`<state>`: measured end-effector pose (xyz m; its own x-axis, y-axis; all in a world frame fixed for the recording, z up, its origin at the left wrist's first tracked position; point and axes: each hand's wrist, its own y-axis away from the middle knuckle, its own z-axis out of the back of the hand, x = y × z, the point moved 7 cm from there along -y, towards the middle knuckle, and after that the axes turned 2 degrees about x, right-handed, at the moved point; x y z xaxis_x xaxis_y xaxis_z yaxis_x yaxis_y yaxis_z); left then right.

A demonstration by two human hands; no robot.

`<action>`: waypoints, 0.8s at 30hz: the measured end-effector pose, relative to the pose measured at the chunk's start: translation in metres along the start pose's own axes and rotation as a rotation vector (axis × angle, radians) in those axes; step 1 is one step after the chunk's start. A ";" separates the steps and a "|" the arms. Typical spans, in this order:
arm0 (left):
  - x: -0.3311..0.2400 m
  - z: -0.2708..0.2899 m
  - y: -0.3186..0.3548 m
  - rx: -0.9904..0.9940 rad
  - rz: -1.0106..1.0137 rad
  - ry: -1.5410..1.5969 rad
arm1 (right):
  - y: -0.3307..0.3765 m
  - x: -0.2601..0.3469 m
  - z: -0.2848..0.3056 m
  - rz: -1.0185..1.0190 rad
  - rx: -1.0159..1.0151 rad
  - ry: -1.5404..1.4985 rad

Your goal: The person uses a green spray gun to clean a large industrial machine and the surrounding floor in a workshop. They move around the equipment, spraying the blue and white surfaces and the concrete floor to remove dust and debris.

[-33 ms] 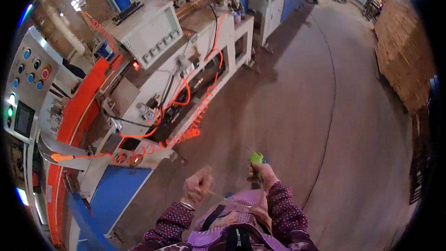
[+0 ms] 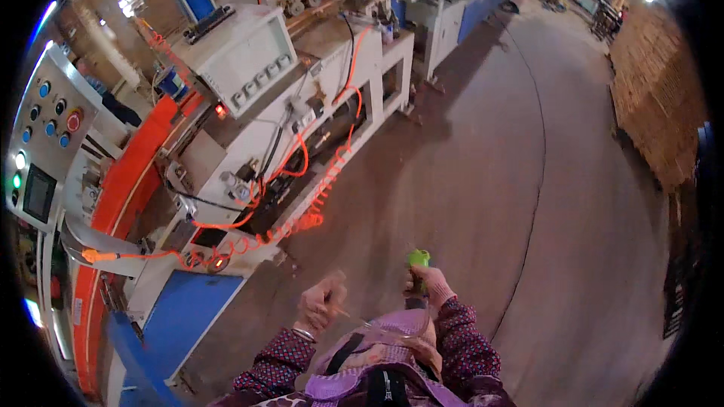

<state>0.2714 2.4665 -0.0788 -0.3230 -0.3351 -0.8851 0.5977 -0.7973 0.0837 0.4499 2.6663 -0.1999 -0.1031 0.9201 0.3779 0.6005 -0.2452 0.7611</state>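
R hand (image 2: 425,283) curled closed round lime-green handheld item (image 2: 418,258), kind unclear, well R of coiled orange hose (image 2: 311,221). L hand (image 2: 321,304) below hose in view, fingers part-curled; thin tan strip (image 2: 343,312) at fingertips, can't tell if gripped. Push-btn panel (image 2: 47,117) far L of hose.

The handheld item (image 2: 418,258) is green, the sleeves (image 2: 469,338) dotted purple, the hose (image 2: 311,220) orange.

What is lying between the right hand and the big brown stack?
Head view: from right hand to brown stack, brown floor crossed by a long dark line.
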 end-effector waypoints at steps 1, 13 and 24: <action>-0.013 -0.012 -0.025 -0.029 -0.063 -0.005 | -0.006 0.021 0.008 -0.023 0.024 -0.070; -0.100 -0.055 -0.187 -0.268 -0.070 -0.067 | -0.081 0.221 0.028 -0.088 0.171 -0.175; -0.042 -0.021 -0.290 -0.239 0.235 -0.169 | -0.152 0.251 -0.019 -0.295 0.213 -0.336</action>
<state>0.1267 2.7225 -0.0759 -0.2614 -0.5887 -0.7649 0.8178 -0.5560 0.1484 0.3176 2.9287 -0.2113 -0.0528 0.9971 -0.0555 0.7367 0.0764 0.6719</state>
